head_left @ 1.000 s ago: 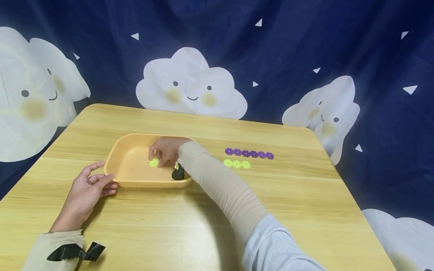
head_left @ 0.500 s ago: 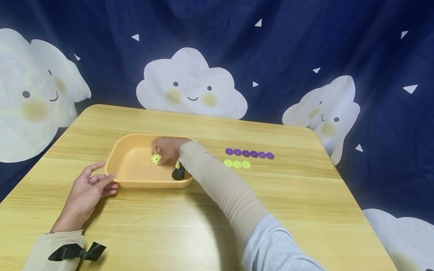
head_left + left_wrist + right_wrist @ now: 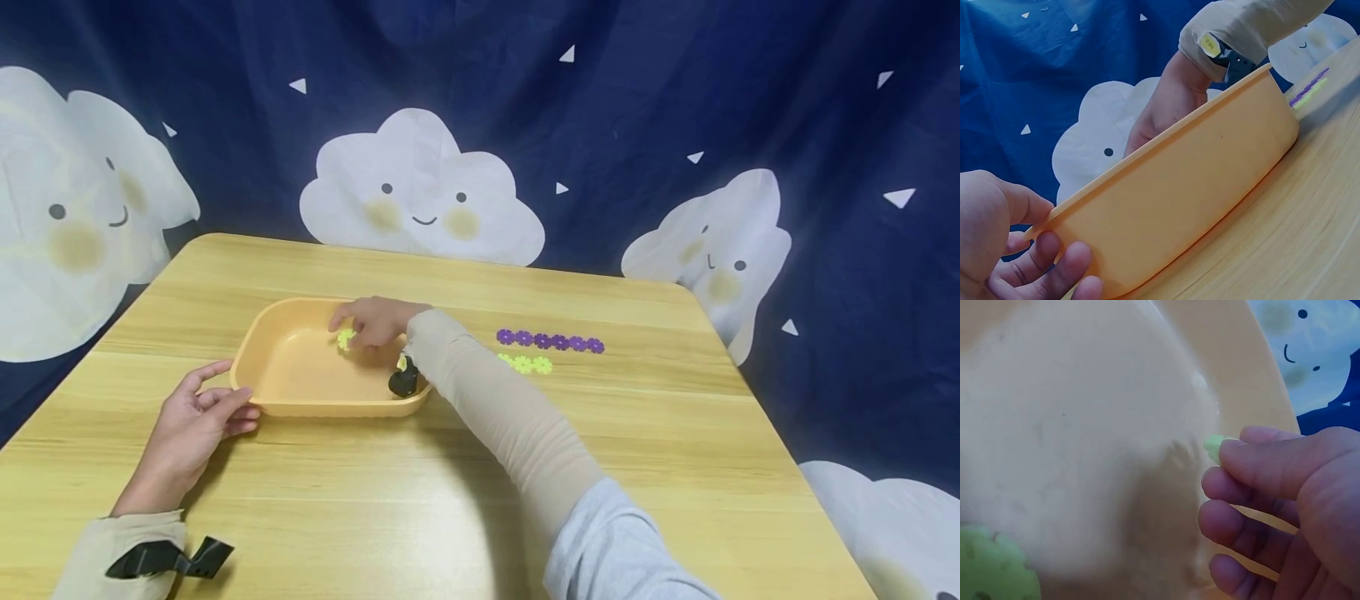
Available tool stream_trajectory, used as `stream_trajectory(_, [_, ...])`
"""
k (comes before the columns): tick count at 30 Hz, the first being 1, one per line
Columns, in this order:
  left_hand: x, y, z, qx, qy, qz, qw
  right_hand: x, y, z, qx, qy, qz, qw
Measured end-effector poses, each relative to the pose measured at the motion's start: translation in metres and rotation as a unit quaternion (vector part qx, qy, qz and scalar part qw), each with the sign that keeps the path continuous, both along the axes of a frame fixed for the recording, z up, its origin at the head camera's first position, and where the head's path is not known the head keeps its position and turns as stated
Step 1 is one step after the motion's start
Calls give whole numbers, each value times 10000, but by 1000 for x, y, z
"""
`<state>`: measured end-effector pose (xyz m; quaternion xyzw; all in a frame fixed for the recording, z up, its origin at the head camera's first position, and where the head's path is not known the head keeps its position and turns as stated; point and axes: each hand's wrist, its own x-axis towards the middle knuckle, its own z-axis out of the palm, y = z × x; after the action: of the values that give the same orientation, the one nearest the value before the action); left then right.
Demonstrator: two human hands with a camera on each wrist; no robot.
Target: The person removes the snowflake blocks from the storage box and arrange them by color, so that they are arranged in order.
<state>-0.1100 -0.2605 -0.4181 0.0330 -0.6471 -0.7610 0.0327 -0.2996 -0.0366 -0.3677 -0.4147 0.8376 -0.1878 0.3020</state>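
Observation:
My left hand (image 3: 198, 417) grips the near-left corner of an orange plastic tray (image 3: 330, 408), thumb on the rim and fingers against the outer wall (image 3: 1035, 244). Inside the tray, at its far side, my right hand (image 3: 378, 321) pinches a small yellow-green flower-shaped plastic disc (image 3: 345, 339) between thumb and forefinger. The right wrist view shows only the edge of this pinched disc (image 3: 1213, 447); the other fingers curl loosely. Another scalloped yellow-green disc (image 3: 997, 565) shows at that view's lower left corner.
Right of the tray lies a row of several purple flower discs (image 3: 551, 340), with a shorter row of yellow-green discs (image 3: 525, 364) in front, partly hidden by my right sleeve. The wooden table (image 3: 637, 467) ends before a dark blue cloud-print curtain (image 3: 480, 67).
My right hand rises slightly toward the tray's far rim, with the yellow-green disc lifting along with it. The left hand stays on the tray corner.

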Motion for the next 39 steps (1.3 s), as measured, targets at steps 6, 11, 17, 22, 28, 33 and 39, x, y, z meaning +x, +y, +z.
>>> stream_trajectory(6, [0, 0, 1, 19, -1, -13, 10000, -1, 7, 9, 20, 271, 88, 9996])
stream_trajectory(11, [0, -1, 1, -7, 0, -21, 10000, -1, 19, 16, -159, 132, -52, 9998])
stream_trajectory(17, [0, -2, 0, -73, -22, 8, 10000, 1, 38, 25, -448, -38, -257, 9987])
stream_trajectory(22, [-1, -2, 0, -62, -65, -18, 10000, 5, 55, 33, -730, -146, -559, 9957])
stream_trajectory(28, [-1, -2, 0, 49, -22, -39, 10000, 6, 77, 40, -999, -134, -726, 9923])
stream_trajectory(33, [-1, -2, 0, 74, -34, -38, 10000, 7, 99, 43, -1056, 74, -910, 9902])
stream_trajectory(39, [0, -2, 0, 47, -60, -48, 10000, 9, 133, 40, -1373, -132, -1334, 9814])
